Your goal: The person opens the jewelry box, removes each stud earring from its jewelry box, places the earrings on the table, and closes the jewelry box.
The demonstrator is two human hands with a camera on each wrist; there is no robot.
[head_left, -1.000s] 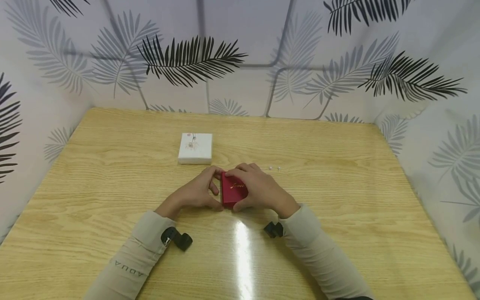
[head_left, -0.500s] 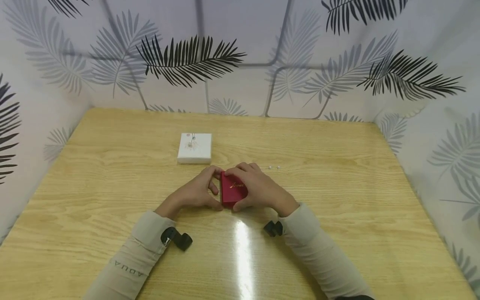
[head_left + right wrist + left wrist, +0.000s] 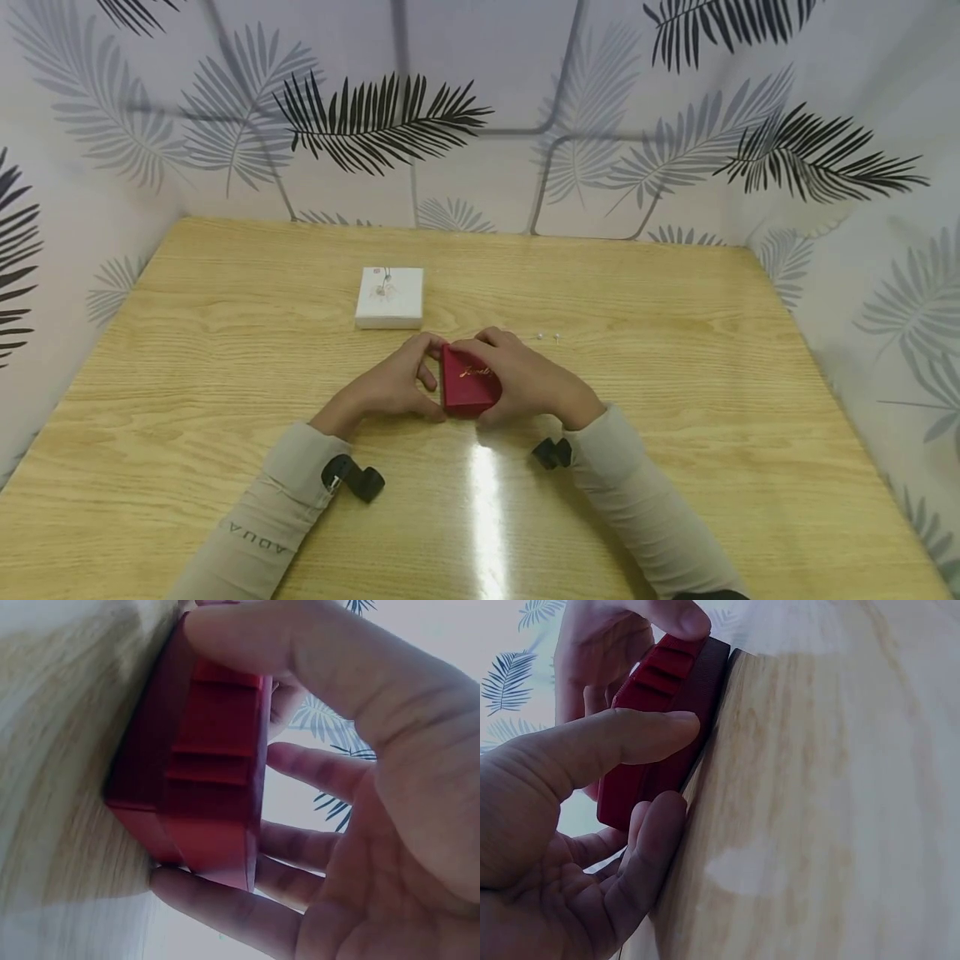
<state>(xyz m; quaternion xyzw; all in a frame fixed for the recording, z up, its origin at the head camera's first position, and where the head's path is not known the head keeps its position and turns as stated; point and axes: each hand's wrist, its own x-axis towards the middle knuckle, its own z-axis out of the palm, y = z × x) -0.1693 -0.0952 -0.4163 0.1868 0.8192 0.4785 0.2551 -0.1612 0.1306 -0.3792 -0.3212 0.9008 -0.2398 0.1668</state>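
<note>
Plainly, my head view shows a red box (image 3: 471, 389) with gold lettering resting near the middle of the desk (image 3: 712, 433), the person's left hand (image 3: 397, 382) curled round its left side and the right hand (image 3: 534, 379) clasping its right. Beyond it, to the left, I see a white box (image 3: 390, 298); two small studs (image 3: 557, 337) lie just past the right hand. On the left wrist feed I get the left thumb (image 3: 641, 735) laid across the red box's front, with bent fingers near its end. From the right wrist, I see the right thumb (image 3: 244, 637) pressing that front beside folded bands (image 3: 214, 761).
</note>
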